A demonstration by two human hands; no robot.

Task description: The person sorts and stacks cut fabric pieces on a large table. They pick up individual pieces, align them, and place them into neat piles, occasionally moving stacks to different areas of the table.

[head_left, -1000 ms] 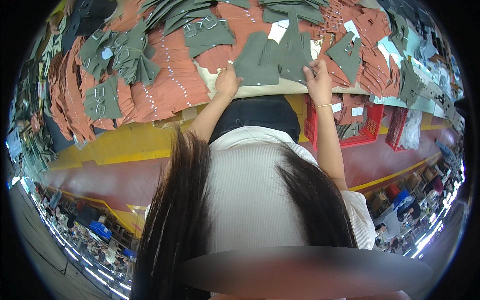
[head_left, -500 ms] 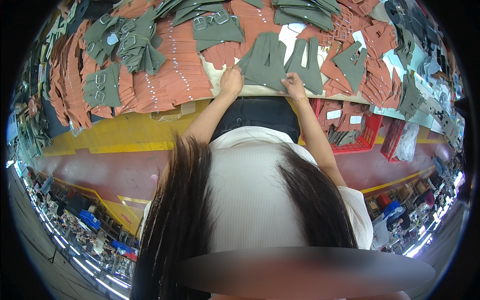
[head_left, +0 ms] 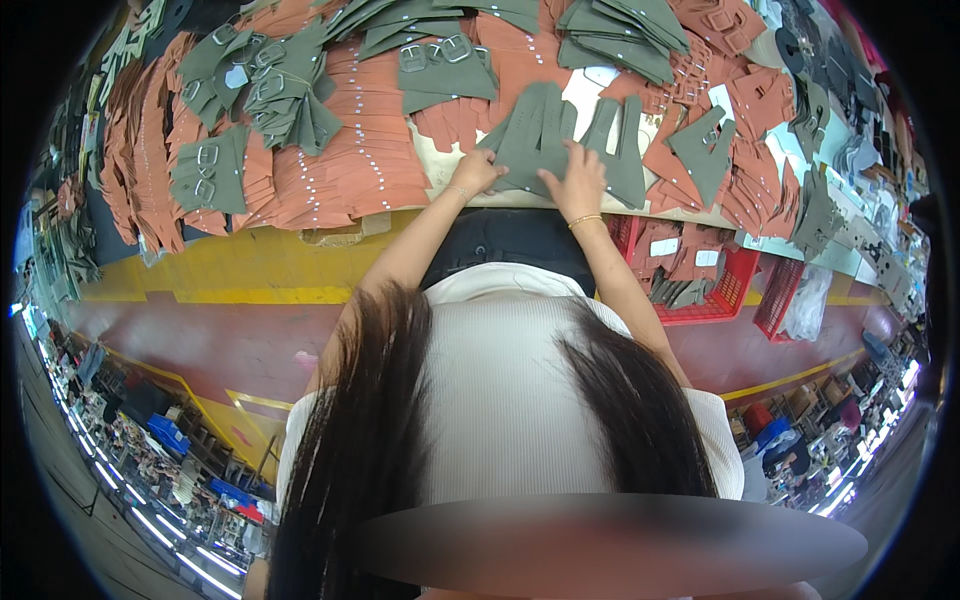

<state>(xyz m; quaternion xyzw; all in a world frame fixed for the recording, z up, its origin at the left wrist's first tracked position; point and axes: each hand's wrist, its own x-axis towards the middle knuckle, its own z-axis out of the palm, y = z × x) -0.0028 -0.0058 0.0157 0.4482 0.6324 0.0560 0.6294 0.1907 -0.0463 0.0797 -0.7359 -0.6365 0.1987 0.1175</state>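
Note:
A flat dark green slotted strap piece [head_left: 535,135], which looks like leather, lies on the pale table top in front of me. My left hand [head_left: 480,171] is at its left edge, with the corner between thumb and fingers. My right hand [head_left: 577,182] lies over its right lower side, fingers stretched out and thumb apart. Just to the right is a second green slotted piece [head_left: 624,150], beside my right fingers. Beyond the left hand sits a green piece with metal buckles [head_left: 447,75].
Rows of orange-brown strap pieces [head_left: 350,165] cover the table's left. Bundled green buckled pieces [head_left: 285,90] lie on them. More green pieces [head_left: 615,40] are stacked at the back. A red crate [head_left: 735,285] with cut pieces stands below the table's right edge.
My right hand has gone from pinching the green piece's right lower corner to lying spread on it. My left hand has shifted slightly right along the left edge.

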